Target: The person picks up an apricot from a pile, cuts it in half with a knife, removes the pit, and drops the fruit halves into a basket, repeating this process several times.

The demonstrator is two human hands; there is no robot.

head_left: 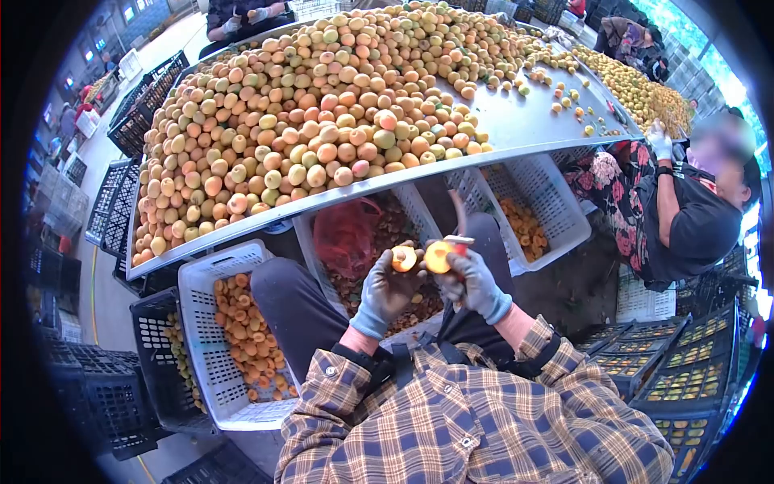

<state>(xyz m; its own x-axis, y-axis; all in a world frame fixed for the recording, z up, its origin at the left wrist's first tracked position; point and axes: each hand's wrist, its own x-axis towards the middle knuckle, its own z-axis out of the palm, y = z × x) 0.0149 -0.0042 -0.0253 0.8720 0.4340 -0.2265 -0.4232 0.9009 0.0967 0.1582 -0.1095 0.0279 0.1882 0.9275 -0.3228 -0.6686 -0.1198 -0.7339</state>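
My left hand (382, 292), in a grey-blue glove with dark fingers, is closed around an apricot half (404, 259) with its cut face and pit showing. Close beside it, my right hand (476, 282), gloved the same way, holds another half (438, 256), its orange cut face turned up. A small knife (459, 239) sticks out from the right fingers. Both hands are above a white crate (415, 202) that holds a red plastic bag (347, 234) and brown scraps. A large heap of whole apricots (306, 113) lies on the metal table beyond.
The table's front edge (322, 196) runs across ahead. White crates with apricot halves stand at left (234, 410) and right (564, 211). Black crates (685, 363) sit at the lower right. A person (685, 194) works at the right; another person's hands (242, 20) show across the table.
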